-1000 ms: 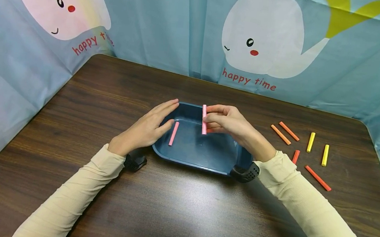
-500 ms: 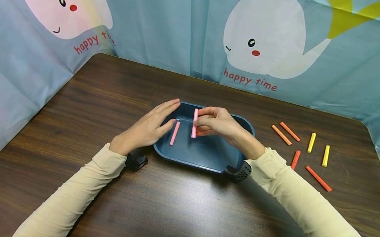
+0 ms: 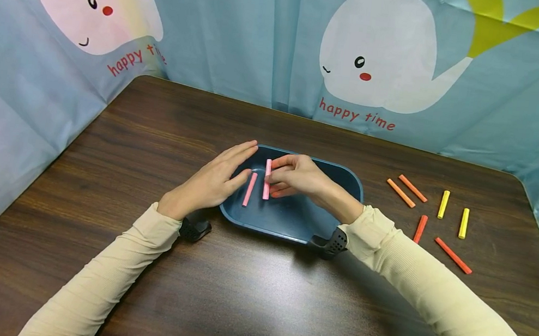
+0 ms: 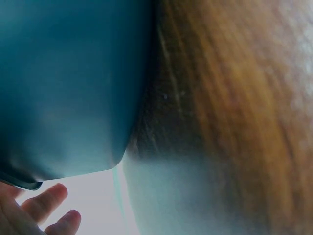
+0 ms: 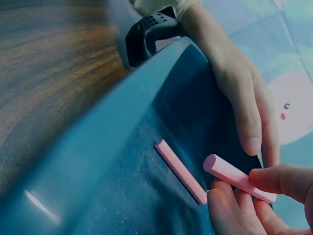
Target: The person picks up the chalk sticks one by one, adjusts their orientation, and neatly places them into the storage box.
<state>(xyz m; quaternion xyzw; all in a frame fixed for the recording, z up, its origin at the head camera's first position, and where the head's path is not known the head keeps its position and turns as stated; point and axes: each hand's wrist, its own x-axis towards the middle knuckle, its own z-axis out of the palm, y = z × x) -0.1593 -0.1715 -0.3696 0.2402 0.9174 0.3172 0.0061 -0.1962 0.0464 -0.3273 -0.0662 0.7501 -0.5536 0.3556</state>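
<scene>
Right-hand grip (image 3: 302, 178) is clamped on a pink stick (image 3: 267, 181), thumb on one side and fingers on the other; the right wrist cam shows it really well. Treat the blue bin (image 3: 298, 219) as a clock with 12 at the far edge: that held stick is over the inside at about 10 o'clock, lined up pretty much 12-to-6. Looks lifted off the bin floor to me, can't tell how high tbh. A second pink stick (image 3: 249, 189) is lying on the bin floor just beside it, nearer 9 o'clock, top end leaning a touch toward 1.

Left-hand grip (image 3: 210, 181) has its fingers stretched out along the 9 o'clock end of the bin, thumb apart from them at the rim.

Out past 3 o'clock, on the dark wood surface (image 3: 260, 304), you've got two orange sticks (image 3: 401, 193), two yellow sticks (image 3: 463, 223) further out, and two red sticks (image 3: 453, 256) between 3 and 4. Whale-print curtain (image 3: 214, 36) hangs at 12.
</scene>
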